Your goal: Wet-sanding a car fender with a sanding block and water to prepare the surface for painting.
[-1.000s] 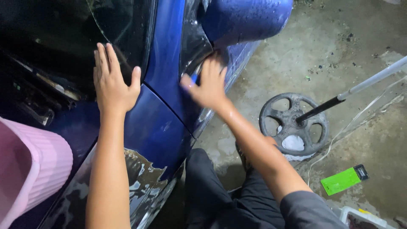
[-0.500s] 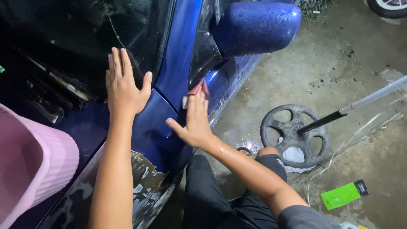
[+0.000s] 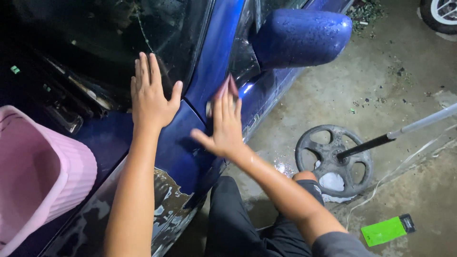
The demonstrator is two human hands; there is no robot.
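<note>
Head view: wet blue car (image 3: 209, 71), paint peeling.

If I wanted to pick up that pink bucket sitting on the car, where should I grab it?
Probably by the rim of the pink bucket, coming from above: it stands open-topped on the blue car, its ribbed wall looks wide, and no handle shows. The left hand is nearest.

Outdoor car-repair yard or driveway at night, wet blue car (image 3: 209, 62) with peeling paint on its near panel, stained concrete ground (image 3: 381, 71), a loose steering wheel (image 3: 333, 159) lying at right, a tyre (image 3: 440, 14) far right, a pink bucket (image 3: 43, 176) at left
</note>
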